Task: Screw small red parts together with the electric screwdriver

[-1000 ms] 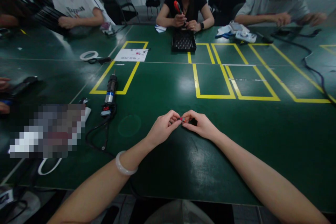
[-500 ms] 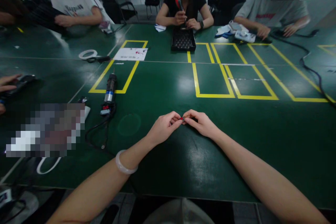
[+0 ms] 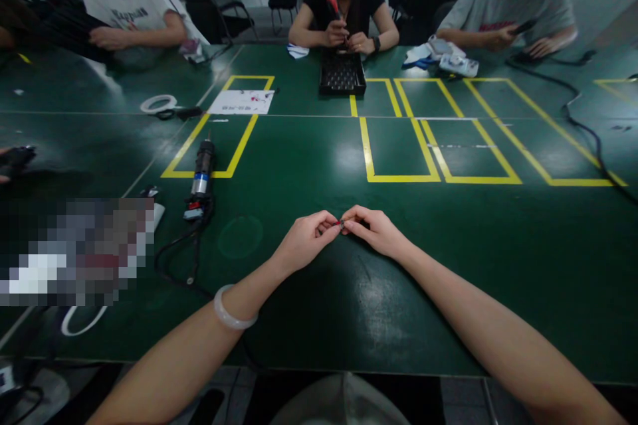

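My left hand (image 3: 304, 241) and my right hand (image 3: 375, 230) meet fingertip to fingertip just above the green table (image 3: 448, 265). Between them they pinch a tiny red part (image 3: 340, 222), mostly hidden by the fingers. Both hands are closed in a pinch. A pale bangle (image 3: 229, 311) circles my left wrist. Both forearms rest near the table's front edge.
A corded electric screwdriver (image 3: 200, 176) lies to the left, its black cable (image 3: 177, 259) looping toward me. Yellow tape rectangles (image 3: 399, 146) mark the table's middle. A black tray (image 3: 341, 73) stands before a person opposite who holds a red tool (image 3: 331, 1). Other people sit around.
My fingers have drawn closer over the red part, so less of it shows. The view has shifted slightly. The person opposite raised the red tool.
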A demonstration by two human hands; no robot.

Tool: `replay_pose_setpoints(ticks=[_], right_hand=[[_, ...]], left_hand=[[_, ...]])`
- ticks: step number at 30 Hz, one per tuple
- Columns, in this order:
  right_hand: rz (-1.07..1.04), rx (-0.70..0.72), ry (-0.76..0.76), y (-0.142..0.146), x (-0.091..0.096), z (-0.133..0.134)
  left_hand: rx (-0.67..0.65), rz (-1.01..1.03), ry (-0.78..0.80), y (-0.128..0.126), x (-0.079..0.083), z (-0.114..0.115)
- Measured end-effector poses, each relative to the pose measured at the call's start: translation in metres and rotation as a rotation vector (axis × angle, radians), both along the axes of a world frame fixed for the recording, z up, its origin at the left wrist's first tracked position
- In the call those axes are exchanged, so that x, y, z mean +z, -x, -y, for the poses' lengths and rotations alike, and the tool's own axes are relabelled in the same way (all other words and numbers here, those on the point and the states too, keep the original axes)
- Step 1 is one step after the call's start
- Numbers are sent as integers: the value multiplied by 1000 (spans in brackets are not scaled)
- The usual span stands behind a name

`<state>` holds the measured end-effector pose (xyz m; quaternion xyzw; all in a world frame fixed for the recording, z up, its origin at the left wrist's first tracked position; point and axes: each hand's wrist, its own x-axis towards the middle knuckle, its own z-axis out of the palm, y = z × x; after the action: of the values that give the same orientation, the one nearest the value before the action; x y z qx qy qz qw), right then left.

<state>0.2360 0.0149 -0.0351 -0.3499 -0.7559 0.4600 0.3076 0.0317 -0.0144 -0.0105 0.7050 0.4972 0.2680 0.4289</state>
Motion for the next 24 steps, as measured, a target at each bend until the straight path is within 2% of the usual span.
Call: replay_pose_setpoints(ticks=[4,9,13,16,19,24], right_hand=[[-74,14,-24,1,-1,1],[9,-15,-139,3,0,4],[18,-19,-167,3,0,4],[-13,-35,-143,3,-1,2],[-78,-71,-51,2,-3,0],[-126,-84,38,1,-5,-1]], left_hand=[[23,60,36,2,-2,-2],[3,72,31,2,-1,-2],[-4,40,21,1,0,-1],[-11,14,26,3,2,-3],[-19,-9,36,11,5,-7],[6,-146,29,40,21,-5]])
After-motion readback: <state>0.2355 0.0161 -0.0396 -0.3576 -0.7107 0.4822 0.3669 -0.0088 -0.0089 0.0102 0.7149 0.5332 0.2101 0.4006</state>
